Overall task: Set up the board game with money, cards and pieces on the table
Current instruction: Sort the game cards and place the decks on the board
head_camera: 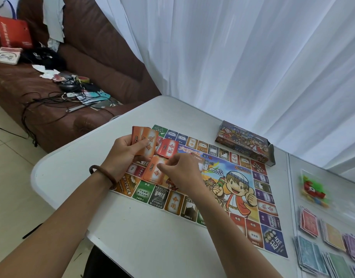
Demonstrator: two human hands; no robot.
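- My left grip [122,152] clamps a fan of orange cards [147,144], centre frame, over the board [234,189].
- My right grip [180,171] pinches the top of the orange pile [153,173] just below, on the board.

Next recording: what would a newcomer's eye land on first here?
The bright game board spread on the white table, with both hands over its left end: the left hand holds a fan of orange cards, the right hand reaches an orange pile on the board. At the right edge lie colour-sorted stacks of play money.
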